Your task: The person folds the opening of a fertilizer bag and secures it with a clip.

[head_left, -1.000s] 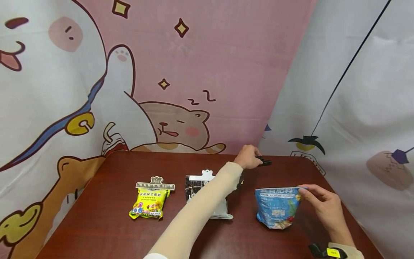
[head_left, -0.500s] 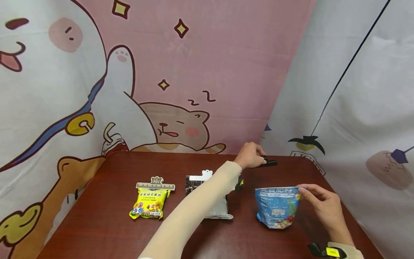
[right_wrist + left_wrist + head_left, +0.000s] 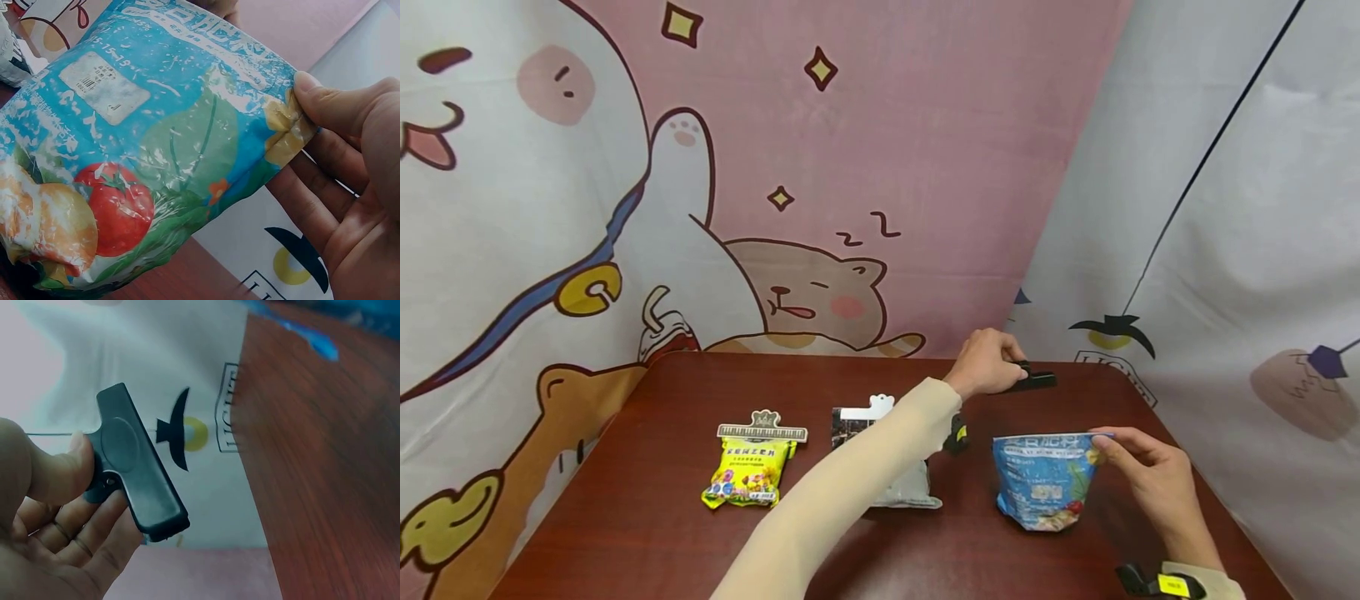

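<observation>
My left hand (image 3: 988, 364) is stretched out over the far part of the table. Between its thumb and fingers it pinches a black bag clip (image 3: 140, 465), whose long bar points away to the right in the head view. The right hand (image 3: 1157, 475) pinches the top right corner of a blue fertilizer bag (image 3: 181, 125) printed with a tomato and leaves. That bag (image 3: 1045, 487) stands upright on the table, its top edge folded flat. The clip is apart from the bag, beyond and above it. My left forearm covers part of a black-and-white bag (image 3: 910, 487).
A yellow flowered bag (image 3: 748, 475) with a piano-key clip (image 3: 763, 429) on its top lies on the left of the brown table (image 3: 647, 517). A white clip (image 3: 880, 407) sits on the middle bag. Printed cloth (image 3: 925, 150) hangs behind the table's far edge.
My left hand has moved a little to the right with the black clip, and more of the clip shows now. The right hand and the blue bag have stayed in place.
</observation>
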Motion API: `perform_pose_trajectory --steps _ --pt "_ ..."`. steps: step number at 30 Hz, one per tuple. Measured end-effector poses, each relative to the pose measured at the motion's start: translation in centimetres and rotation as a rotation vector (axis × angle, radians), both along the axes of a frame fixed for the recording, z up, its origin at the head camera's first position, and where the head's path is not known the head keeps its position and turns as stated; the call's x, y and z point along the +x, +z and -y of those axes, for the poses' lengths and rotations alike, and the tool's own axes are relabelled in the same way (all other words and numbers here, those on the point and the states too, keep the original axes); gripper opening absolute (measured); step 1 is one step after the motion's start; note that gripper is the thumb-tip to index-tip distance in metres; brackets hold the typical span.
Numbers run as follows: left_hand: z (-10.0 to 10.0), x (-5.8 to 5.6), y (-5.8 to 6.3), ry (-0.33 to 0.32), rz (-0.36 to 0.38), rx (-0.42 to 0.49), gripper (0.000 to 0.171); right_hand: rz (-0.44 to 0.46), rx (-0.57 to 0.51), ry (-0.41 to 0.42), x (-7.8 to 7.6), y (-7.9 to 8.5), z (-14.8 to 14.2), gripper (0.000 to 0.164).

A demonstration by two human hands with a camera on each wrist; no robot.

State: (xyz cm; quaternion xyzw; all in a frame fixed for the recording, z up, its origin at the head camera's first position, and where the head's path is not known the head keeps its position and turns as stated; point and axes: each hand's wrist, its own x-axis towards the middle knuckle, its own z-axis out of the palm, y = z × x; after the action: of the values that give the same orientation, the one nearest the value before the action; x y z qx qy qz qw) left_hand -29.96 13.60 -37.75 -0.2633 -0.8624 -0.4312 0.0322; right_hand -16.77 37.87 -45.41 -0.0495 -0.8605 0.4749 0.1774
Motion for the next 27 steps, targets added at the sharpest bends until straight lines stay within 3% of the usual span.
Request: perform_pose_trajectory --steps 8,17,27 --pt "0.1 2.3 1.2 0.009 -0.007 -0.008 0.011 -0.010 0.005 -0.006 0.1 -0.1 0.0 0.031" --pt "0.1 4.3 1.5 -0.014 -0.026 -0.008 0.013 0.004 0.007 -0.029 0.0 -0.1 0.2 0.034" --pt "-0.1 6.4 1.9 -0.008 0.007 -0.007 0.013 -0.023 0.012 -0.018 -0.2 -0.3 0.1 0.033"
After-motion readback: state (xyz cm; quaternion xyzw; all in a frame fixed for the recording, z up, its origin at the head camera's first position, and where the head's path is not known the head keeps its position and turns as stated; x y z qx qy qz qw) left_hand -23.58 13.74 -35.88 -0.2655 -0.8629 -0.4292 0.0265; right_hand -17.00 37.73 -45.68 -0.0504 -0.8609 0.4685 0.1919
